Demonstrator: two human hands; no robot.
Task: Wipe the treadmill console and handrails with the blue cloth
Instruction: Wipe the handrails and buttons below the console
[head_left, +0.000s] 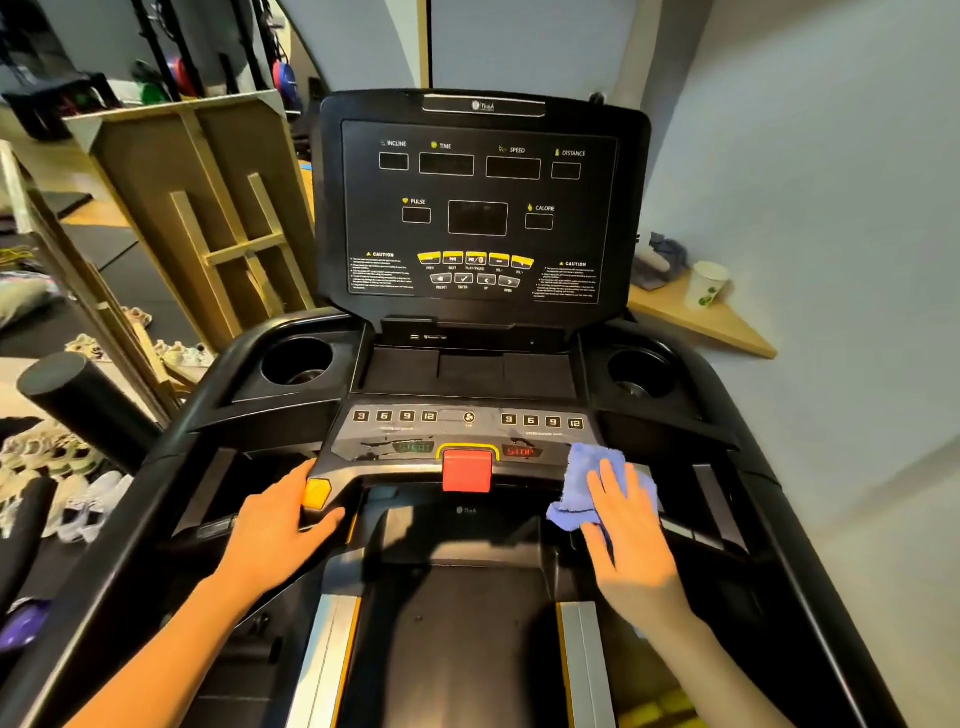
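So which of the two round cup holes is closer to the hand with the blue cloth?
The right cup holder, on the wall side. It sits up from the right hand pressing the blue cloth; the left cup holder is across the console.

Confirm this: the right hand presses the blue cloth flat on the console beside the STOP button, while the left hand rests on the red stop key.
Not quite. In the head view the left hand rests at the yellow button, not the red stop key. The right hand does press the blue cloth beside the STOP button.
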